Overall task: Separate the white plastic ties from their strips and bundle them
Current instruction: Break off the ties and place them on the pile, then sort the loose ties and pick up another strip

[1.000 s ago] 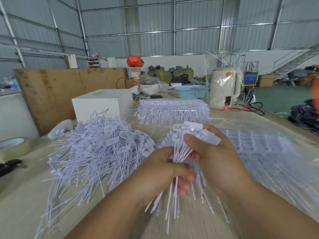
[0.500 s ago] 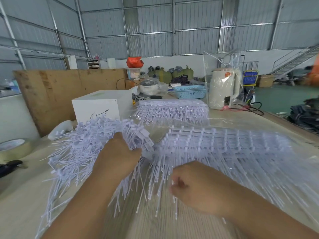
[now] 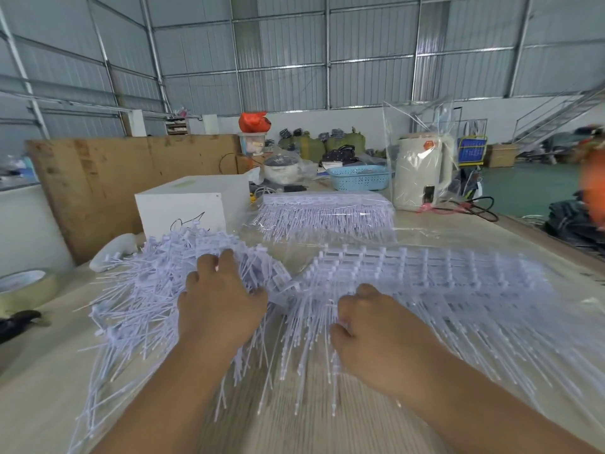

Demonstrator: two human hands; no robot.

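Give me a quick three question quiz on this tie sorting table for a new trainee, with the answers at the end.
1. True or false: the left hand rests on the loose pile of ties.
2. Which lies nearest the right hand: A the blue basket, B the unseparated strips, C the tape roll?
3. Fill in: the white box stands ____ the loose pile.

Key: 1 true; 2 B; 3 behind.

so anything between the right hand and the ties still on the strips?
Nothing visible. The right hand already lies on the attached ties at their near left edge, fingers curled into them. The left hand rests on the loose pile, clear of the path.
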